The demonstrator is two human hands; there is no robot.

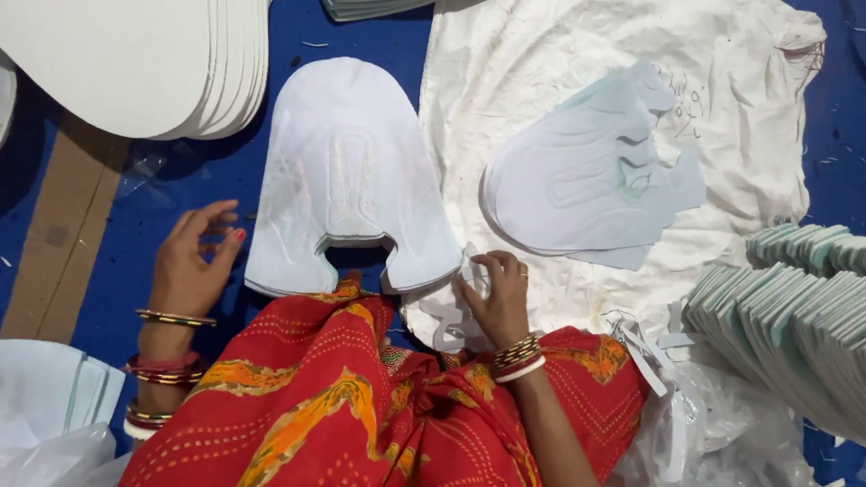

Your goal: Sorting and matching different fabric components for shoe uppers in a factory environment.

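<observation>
Left hand (194,261) rests open just left of the white embossed winged pad sheet (347,180), right hand (496,298) pinching thin white trimmed strips (456,316) at its lower right corner, so mid-trimming I'd guess.

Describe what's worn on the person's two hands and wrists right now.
The left hand has red-painted nails, with gold and red bangles stacked along the wrist and forearm. The right hand wears gold bangles plus a white one at the wrist. No sleeves reach either forearm; red-and-orange patterned cloth drapes between them.
</observation>
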